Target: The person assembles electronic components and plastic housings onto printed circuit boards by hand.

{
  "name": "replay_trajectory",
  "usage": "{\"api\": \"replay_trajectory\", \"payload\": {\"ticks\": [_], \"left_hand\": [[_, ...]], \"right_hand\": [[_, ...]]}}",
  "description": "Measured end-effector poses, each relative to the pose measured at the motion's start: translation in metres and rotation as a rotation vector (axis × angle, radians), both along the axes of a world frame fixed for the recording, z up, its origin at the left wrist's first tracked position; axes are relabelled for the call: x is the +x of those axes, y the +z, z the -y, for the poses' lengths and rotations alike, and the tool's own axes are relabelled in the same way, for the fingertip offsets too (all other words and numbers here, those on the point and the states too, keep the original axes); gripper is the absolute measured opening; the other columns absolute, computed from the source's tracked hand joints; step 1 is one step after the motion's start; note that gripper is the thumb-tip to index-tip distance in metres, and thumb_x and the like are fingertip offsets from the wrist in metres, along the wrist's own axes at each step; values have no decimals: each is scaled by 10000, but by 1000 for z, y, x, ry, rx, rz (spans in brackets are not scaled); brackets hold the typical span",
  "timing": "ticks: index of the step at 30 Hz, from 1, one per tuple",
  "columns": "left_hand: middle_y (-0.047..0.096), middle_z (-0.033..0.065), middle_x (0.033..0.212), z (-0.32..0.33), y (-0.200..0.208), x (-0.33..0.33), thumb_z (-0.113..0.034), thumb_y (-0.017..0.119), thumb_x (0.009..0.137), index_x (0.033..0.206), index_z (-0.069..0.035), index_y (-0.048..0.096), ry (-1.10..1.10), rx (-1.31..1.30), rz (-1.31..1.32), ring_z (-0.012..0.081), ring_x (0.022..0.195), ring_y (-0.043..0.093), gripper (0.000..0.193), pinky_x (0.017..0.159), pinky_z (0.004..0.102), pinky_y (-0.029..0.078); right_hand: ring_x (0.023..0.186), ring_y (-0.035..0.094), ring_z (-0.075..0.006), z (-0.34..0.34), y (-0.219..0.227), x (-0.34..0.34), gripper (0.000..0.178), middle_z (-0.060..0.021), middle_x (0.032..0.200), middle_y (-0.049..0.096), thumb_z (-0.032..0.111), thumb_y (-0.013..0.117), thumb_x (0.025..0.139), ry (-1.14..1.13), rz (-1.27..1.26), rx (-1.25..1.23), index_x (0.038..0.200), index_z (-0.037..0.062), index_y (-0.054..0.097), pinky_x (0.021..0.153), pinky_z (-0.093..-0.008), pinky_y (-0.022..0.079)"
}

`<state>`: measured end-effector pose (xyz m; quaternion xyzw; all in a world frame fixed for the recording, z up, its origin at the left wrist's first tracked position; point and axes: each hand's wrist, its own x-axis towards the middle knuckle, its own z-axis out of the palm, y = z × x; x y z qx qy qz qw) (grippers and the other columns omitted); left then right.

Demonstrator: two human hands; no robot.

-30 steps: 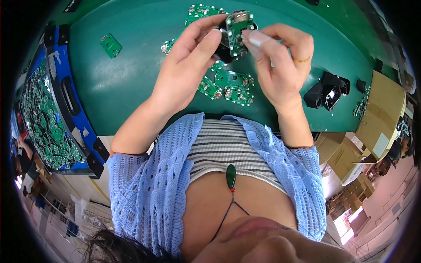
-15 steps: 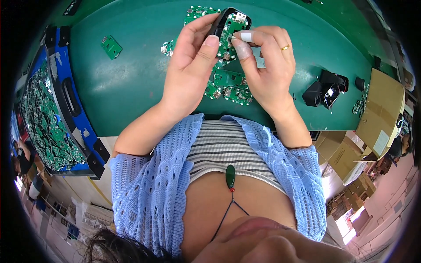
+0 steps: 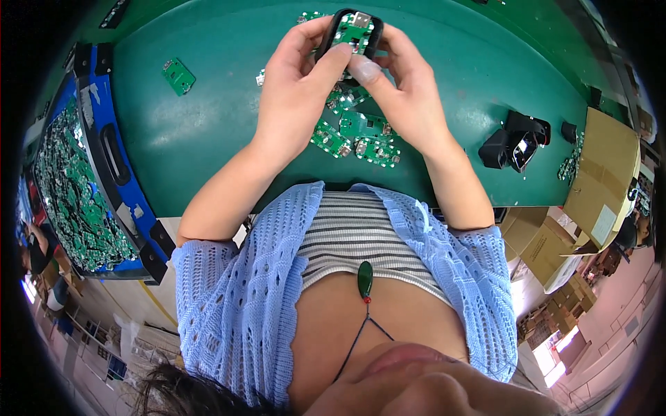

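Observation:
Both my hands grip a black plastic housing (image 3: 378, 29) above the far middle of the table. Inside it sits a green circuit board (image 3: 355, 33) with a metal port at its far end. My left hand (image 3: 295, 80) is closed round the left side, its thumb on the board. My right hand (image 3: 406, 83) wraps the right side, and its thumb, with a whitish covering, presses near the board's lower end. The thumbs hide that lower end. Several loose green circuit boards (image 3: 365, 125) lie on the table under and nearer than my hands.
A single green board (image 3: 178, 76) lies at the left of the green table (image 3: 208, 132). At the left edge stands a blue bin (image 3: 114, 149) full of boards. Several black housings (image 3: 517, 142) lie at the right, beside a cardboard box (image 3: 603, 177).
My right hand has shifted from pinching at the board's right edge to gripping the housing's side, thumb on the board. The housing has moved slightly left and stands more upright.

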<state>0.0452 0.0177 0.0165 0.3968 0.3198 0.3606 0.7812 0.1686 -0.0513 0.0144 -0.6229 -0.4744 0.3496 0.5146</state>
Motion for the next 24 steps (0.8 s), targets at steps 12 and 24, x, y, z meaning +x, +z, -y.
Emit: {"api": "replay_trajectory", "payload": {"ticks": [12,24], "left_hand": [[618,77,919,-98,-11,59,-70,536,883,1058,26,535,26,429,-150,106,789,577,200,684,231,463],[600,160,933,-197,-47,94,-308,598,856,1071,-33,543,720,1687,-707,331,809,576,353,788,413,468]], "right_hand": [[986,545,-246,-84,-4,55,475,-155,1101,524,170,680,797,-235,662,302,1185,11,457,837,-334,454],[847,567,-243,-121,-23,99,288,-107,881,574,112,693,742,-220,590,19,965,28,532,746,-333,460]]}}
